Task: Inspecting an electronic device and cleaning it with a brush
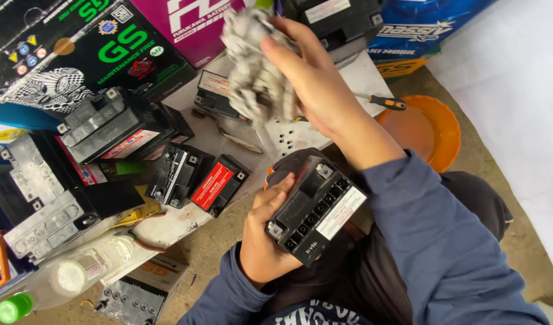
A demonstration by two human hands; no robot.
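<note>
My left hand (265, 232) grips a small black battery (312, 207) with a white label on its side, held tilted over my lap. My right hand (309, 78) is raised above it, closed around a crumpled grey rag (255, 66). The rag hangs over a pale board (355, 75) on the floor. Both arms wear blue sleeves.
Several more black batteries (192, 177) lie on the floor at left, with battery boxes (102, 48) behind them. An orange bowl (430, 129) sits at right next to a screwdriver (385, 102). A clear bottle with a green cap (65, 280) lies at lower left.
</note>
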